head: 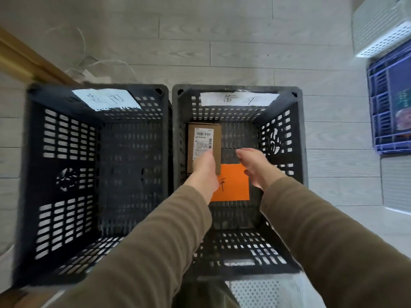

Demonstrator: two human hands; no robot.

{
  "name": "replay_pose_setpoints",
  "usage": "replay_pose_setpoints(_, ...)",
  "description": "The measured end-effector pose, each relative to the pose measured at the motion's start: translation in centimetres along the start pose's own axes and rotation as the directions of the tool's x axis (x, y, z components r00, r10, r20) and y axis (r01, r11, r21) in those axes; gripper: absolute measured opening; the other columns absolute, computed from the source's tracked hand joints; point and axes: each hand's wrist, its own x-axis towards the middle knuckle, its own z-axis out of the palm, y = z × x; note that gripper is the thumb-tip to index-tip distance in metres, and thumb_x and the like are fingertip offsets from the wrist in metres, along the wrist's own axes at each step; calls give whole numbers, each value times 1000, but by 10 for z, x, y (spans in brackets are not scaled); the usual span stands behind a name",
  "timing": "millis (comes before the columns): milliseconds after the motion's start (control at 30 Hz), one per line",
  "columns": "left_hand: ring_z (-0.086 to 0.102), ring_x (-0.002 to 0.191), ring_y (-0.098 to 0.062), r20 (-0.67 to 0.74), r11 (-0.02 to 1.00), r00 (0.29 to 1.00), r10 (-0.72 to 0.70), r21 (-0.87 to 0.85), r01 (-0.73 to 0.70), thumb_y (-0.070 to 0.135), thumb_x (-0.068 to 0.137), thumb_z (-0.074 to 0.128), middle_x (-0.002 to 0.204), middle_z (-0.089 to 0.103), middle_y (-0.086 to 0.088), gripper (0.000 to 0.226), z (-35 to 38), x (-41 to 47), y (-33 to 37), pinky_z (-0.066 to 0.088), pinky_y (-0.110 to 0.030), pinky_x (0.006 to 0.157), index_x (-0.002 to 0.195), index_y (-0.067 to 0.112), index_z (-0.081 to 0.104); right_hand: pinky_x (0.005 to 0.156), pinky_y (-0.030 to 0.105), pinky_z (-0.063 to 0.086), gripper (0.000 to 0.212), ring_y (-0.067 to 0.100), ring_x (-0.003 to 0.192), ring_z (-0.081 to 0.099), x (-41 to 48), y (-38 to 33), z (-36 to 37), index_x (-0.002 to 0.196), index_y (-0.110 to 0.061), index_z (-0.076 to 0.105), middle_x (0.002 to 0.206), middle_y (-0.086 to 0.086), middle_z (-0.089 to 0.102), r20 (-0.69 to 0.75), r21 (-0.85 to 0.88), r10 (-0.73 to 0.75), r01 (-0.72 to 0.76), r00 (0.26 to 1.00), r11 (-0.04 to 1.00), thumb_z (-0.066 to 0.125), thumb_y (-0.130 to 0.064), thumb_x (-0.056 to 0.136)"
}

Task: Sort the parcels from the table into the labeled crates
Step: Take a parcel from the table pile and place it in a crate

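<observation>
While your left hand (203, 168) grips the near end of the small brown cardboard parcel with a white shipping label (204, 138), it hangs deep inside the right-hand black slatted plastic crate (282, 130), near its far-left corner | right hand (255, 167) relaxed, holding nothing | handling: likely light, stiff, not slippery; take it by the long side faces.

Left crate (66, 152) black, walls patterned with rows of small rectangular slots; right crate (282, 134) black, rim greyer, same slot grid; left label (106, 99) and right label (238, 99) white paper, dark handwritten characters; parcel (216, 141) brown cardboard; shipping sticker (203, 138) white, black barcode; orange sheet (235, 185), dark handwritten mark; sleeves (155, 241) olive-brown; floor (222, 41) pale grey wood-grain planks; blue crate (382, 107); white basket (378, 30), dotted perforations.
</observation>
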Motion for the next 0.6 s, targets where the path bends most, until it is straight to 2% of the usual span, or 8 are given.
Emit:
replay_pose_setpoints(100, 37, 134, -22, 83, 988, 994, 68, 133, -79, 26, 97, 48, 146, 41, -7, 52, -21, -59, 14, 27, -37, 109, 146, 15, 33, 111, 43, 29, 42, 28, 131, 41, -53, -18, -8, 139, -7, 43, 142, 13, 45, 4, -9, -31, 31, 1000, 999, 47, -14, 97)
replay_pose_setpoints(200, 54, 105, -12, 131, 953, 979, 158, 241, -186, 26, 98, 47, 131, 53, -6, 48, -44, -124, 30, 40, -26, 90, 143, 13, 38, 111, 41, 29, 39, 26, 130, 42, -104, -36, -10, 134, -6, 47, 139, 12, 48, 3, -5, -79, 79, 997, 997, 49, -12, 96)
replay_pose_setpoints(267, 52, 75, -3, 150, 915, 962, 228, 304, -265, 23, 100, 44, 97, 60, 2, 41, -62, -165, 36, 42, -17, 63, 139, 11, 41, 111, 42, 28, 41, 25, 131, 42, -138, -45, -8, 136, -8, 45, 140, 10, 48, 22, -1, -117, 117, 993, 993, 50, -16, 96)
replay_pose_setpoints(300, 53, 75, -3, 162, 908, 956, 244, 308, -284, 22, 100, 43, 91, 58, 4, 40, -71, -185, 37, 44, -15, 61, 139, 11, 42, 111, 44, 27, 44, 25, 132, 40, -155, -49, -7, 138, -10, 43, 141, 10, 46, 37, 0, -133, 133, 990, 991, 51, -18, 96)
replay_pose_setpoints(367, 54, 112, -14, 188, 907, 946, 263, 286, -309, 22, 101, 41, 122, 58, -3, 42, -90, -215, 39, 43, -18, 92, 141, 10, 39, 111, 45, 28, 47, 26, 133, 39, -186, -54, -4, 140, -11, 40, 142, 10, 44, 69, 6, -159, 159, 985, 987, 52, -22, 96)
replay_pose_setpoints(433, 33, 138, -20, 202, 904, 935, 290, 264, -337, 24, 101, 41, 148, 38, -7, 47, -109, -244, 37, 26, -32, 111, 145, 11, 33, 96, 38, 42, 49, 24, 127, 44, -218, -56, -2, 141, -11, 40, 138, 8, 48, 105, 12, -188, 188, 977, 982, 53, -24, 96)
replay_pose_setpoints(500, 28, 141, -20, 202, 897, 922, 331, 235, -374, 26, 100, 43, 153, 30, -7, 52, -129, -274, 34, 21, -36, 115, 148, 12, 28, 71, 27, 43, 49, 18, 109, 53, -253, -58, -1, 139, -9, 41, 124, 4, 55, 135, -4, -239, 242, 962, 970, 53, -26, 96)
replay_pose_setpoints(600, 29, 140, -19, 186, 881, 890, 416, 160, -445, 24, 100, 44, 153, 30, -6, 51, -157, -331, 23, 21, -36, 116, 147, 12, 29, 80, 26, 39, 49, 17, 110, 50, -310, -57, -5, 138, -8, 43, 122, 4, 53, 154, -35, -332, 341, 931, 940, 55, -28, 95)
